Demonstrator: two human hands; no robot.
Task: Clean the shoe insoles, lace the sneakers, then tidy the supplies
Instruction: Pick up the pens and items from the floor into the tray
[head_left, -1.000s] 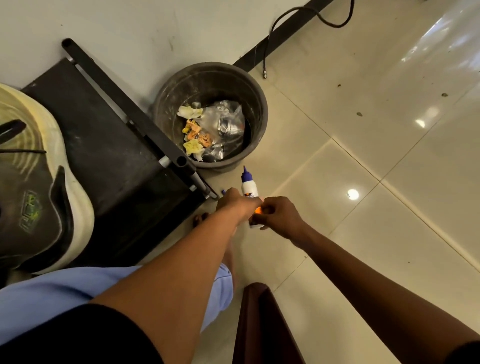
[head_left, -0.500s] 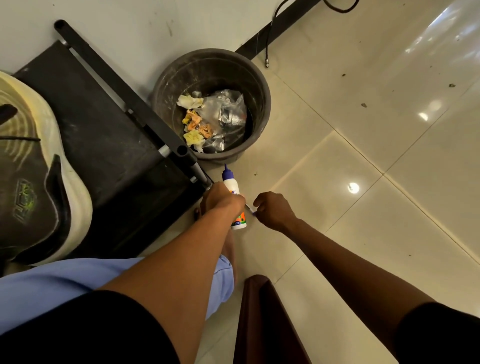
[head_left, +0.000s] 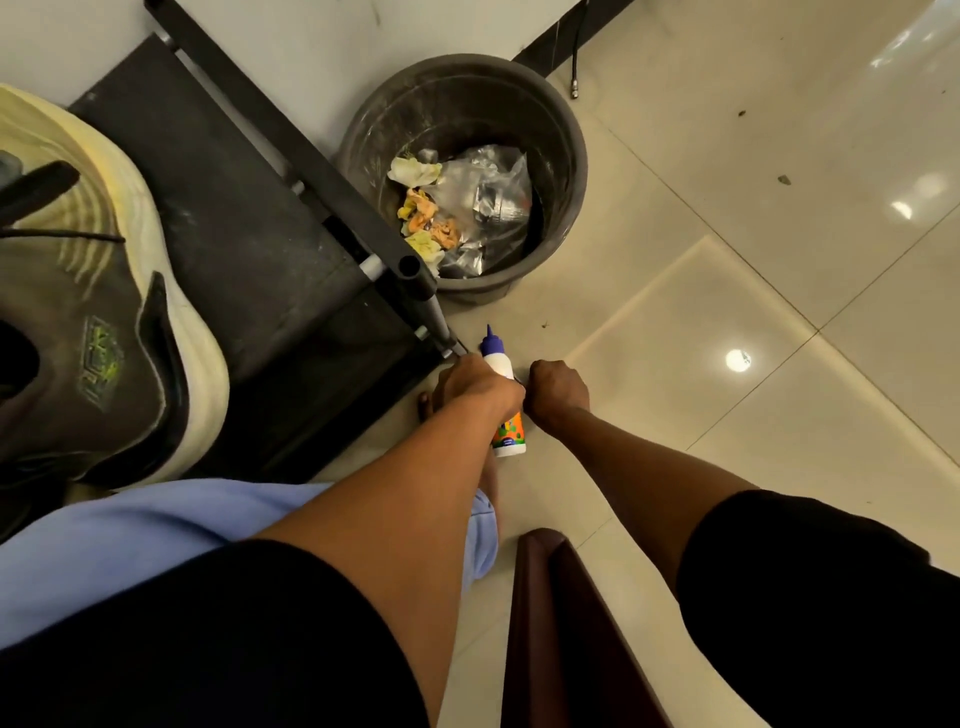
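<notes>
Gripping a white glue bottle (head_left: 503, 400) with a blue pointed cap, your left hand (head_left: 475, 387) is wrapping its fingers around the bottle's middle while you are reaching down toward the tiled floor (head_left: 727, 291). You are holding the bottle upright and slightly tilted, its cap pointing toward the far wall, its orange-and-green label showing below your wrist. Your right hand (head_left: 558, 387) is curling into a fist just beside the bottle, knuckles up (whether it is pinching something small cannot be told from this angle).

Beyond your hands, a dark round bin (head_left: 566, 156) is standing on the floor against the wall, holding crumpled yellow and orange scraps (head_left: 423, 218) and clear plastic wrapping (head_left: 488, 192). A black stand (head_left: 249, 223) with a tubular frame is sitting to the left of the bin, its near corner almost touching your left hand. A dark sneaker (head_left: 93, 312) with a thick cream sole is resting at the left edge of the view, over the stand's left side, a black lace (head_left: 67, 235) trailing across it. Your light-blue trouser leg (head_left: 130, 540) is filling the lower left, and the corner of a dark-brown seat (head_left: 561, 623) is showing at the bottom edge between your arms.
</notes>
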